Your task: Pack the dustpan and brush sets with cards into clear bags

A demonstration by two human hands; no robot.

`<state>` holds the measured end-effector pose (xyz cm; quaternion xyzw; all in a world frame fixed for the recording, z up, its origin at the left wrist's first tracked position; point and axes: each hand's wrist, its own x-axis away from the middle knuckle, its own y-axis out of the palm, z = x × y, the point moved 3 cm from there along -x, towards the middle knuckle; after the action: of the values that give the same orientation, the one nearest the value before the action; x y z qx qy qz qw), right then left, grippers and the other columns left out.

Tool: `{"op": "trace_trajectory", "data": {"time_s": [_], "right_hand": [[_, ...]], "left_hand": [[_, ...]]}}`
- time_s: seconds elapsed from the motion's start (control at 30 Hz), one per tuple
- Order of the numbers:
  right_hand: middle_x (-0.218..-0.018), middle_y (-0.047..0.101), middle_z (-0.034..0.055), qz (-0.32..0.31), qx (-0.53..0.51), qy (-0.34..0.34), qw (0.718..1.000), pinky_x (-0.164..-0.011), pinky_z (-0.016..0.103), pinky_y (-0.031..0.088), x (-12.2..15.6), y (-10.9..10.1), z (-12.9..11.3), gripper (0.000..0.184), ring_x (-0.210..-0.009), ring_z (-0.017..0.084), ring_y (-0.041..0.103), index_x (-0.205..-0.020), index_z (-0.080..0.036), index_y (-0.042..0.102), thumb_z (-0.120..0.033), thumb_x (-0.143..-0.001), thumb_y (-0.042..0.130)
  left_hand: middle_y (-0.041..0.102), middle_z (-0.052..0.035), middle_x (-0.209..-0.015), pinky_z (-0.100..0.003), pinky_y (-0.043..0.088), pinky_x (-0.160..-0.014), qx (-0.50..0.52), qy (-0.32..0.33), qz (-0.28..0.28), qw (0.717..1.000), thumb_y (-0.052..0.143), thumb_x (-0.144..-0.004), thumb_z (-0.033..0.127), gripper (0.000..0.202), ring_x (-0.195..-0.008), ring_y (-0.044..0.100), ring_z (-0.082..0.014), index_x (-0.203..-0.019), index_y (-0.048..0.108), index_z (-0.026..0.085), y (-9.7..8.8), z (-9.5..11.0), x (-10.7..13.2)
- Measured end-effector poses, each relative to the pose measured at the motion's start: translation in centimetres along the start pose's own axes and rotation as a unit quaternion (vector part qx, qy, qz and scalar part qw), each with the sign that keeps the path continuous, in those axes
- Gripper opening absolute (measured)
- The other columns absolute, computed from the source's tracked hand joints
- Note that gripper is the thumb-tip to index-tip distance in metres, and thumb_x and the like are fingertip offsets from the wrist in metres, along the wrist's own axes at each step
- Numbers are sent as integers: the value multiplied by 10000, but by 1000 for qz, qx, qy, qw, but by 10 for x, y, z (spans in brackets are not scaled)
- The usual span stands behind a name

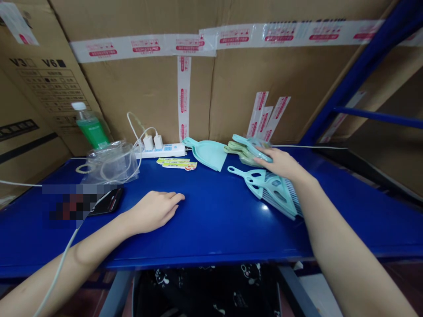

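Note:
My left hand rests palm down on the blue shelf top, fingers loosely curled, holding nothing. My right hand reaches to the right rear and lies on a pile of small teal and pale green dustpans, fingertips over a teal handle. A single teal dustpan lies just left of the pile. Several teal hand brushes lie stacked under my right wrist.
A white power strip with two plugs and cables sits at the back. Left of it are a clear plastic bag, a green bottle and a dark phone. Printed labels lie near the strip. Cardboard boxes wall the rear.

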<state>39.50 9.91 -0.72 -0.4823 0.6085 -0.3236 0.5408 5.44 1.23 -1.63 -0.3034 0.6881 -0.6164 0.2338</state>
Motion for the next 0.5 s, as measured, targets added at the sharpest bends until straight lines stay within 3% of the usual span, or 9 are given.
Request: {"op": "trace_trajectory", "data": {"time_s": [0.2,0.27,0.37,0.5], "right_hand": [[-1218,605,149,-34,9,-14,999,-980,443,388,-3,3,11,481,-1133,306,547,-1269,-148,558,-361,-873,390],[-1263,580,129,-32,-1,-21,999,-1003,434,371,-4,5,15,463,-1166,293,527,-1264,-170,561,-340,-867,397],[-1269,583,86,-23,-10,-28,999,-1010,442,371,-5,8,18,442,-1189,287,512,-1254,-231,565,-352,-858,410],[-1256,590,111,-15,-13,-36,999,-986,478,400,-5,10,15,509,-1200,322,497,-1265,-192,548,-450,-846,418]], "left_hand": [[674,-69,-1003,-324,522,-716,1,5,0,1000,349,-915,182,271,-843,664,-204,-1142,497,180,0,0,0],[674,-68,-997,-317,519,-710,-2,7,5,1000,345,-915,183,270,-833,663,-199,-1136,501,180,0,0,0],[676,-62,-974,-309,516,-696,-5,9,9,1000,348,-912,184,264,-812,660,-193,-1122,510,181,0,0,0],[677,-56,-957,-299,512,-690,-8,7,13,1000,352,-910,192,263,-804,658,-185,-1118,513,184,1,0,0]]}}
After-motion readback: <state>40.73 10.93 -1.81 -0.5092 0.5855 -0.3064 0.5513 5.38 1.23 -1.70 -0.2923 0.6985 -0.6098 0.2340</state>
